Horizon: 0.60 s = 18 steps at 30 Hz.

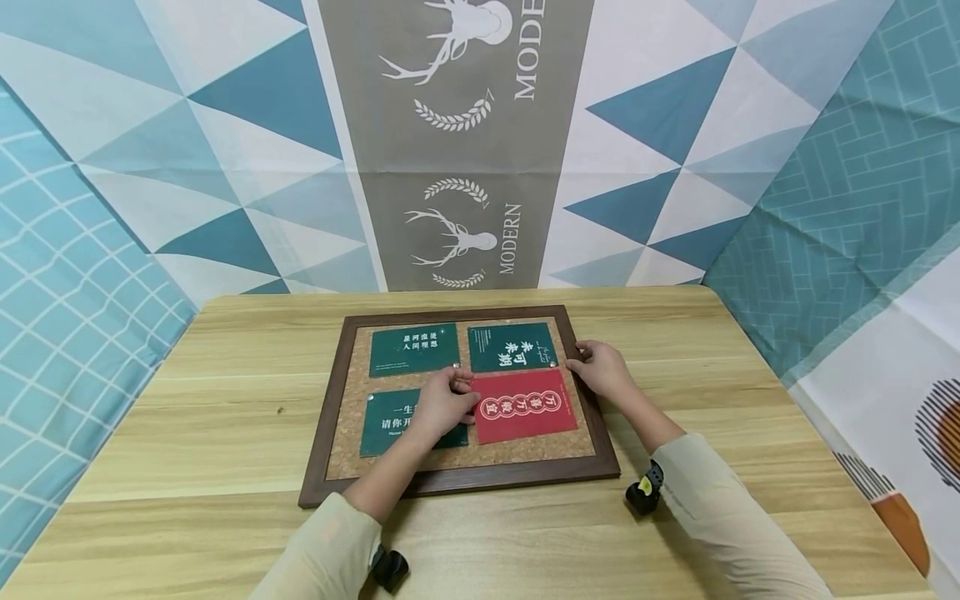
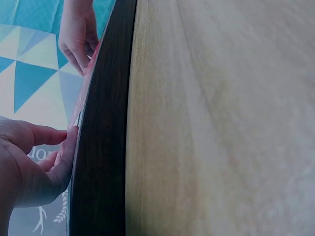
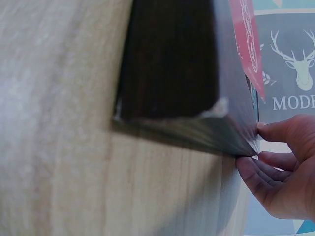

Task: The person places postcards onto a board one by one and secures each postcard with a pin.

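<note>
A brown-framed corkboard (image 1: 517, 472) lies on the wooden table. A red card (image 1: 525, 406) with white lettering sits on its near right part, below a green card (image 1: 513, 346). My left hand (image 1: 447, 400) pinches the red card's left edge between thumb and fingers; the left wrist view shows this hand (image 2: 37, 162) from the side. At the frame's right side, my right hand (image 1: 606, 369) grips the board's edge near the red card's far right corner. In the right wrist view, thumb and fingers of this hand (image 3: 290, 169) meet the frame (image 3: 172, 64) edge.
Two more green cards, one far left (image 1: 414, 348) and one near left (image 1: 378, 425), are on the cork; my left hand partly covers the near one. Small pins show at card corners. The wooden table (image 1: 225, 417) surrounds the board, with a patterned cloth (image 1: 457, 167) behind.
</note>
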{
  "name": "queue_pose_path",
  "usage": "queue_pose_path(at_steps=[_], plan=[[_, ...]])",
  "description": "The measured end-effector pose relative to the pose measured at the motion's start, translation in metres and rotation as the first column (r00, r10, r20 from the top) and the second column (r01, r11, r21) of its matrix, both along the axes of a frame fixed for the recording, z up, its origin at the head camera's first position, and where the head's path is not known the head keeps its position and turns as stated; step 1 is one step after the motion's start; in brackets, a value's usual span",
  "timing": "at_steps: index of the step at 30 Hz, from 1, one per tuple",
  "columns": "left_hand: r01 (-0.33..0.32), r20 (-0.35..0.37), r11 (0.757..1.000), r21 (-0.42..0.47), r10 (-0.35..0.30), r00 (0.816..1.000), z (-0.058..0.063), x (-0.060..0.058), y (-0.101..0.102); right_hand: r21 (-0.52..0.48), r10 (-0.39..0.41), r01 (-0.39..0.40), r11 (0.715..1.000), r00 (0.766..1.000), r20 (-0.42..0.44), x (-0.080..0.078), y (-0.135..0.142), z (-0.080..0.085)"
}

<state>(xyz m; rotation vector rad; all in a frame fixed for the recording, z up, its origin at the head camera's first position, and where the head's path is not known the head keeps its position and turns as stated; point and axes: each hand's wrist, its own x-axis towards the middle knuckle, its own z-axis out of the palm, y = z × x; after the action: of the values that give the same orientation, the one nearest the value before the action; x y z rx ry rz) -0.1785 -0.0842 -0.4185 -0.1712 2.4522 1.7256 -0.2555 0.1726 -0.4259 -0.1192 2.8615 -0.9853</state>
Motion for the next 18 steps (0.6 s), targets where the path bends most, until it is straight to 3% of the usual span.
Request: queue_pose_path(at_steps=[18], plan=[[0.01, 0.056, 0.994, -0.107, -0.004, 0.998, 0.0017, -0.0079, 0.0041, -0.009, -0.002, 0.002, 1.0, 1.0, -0.005, 0.0005, 0.0008, 0.0002]])
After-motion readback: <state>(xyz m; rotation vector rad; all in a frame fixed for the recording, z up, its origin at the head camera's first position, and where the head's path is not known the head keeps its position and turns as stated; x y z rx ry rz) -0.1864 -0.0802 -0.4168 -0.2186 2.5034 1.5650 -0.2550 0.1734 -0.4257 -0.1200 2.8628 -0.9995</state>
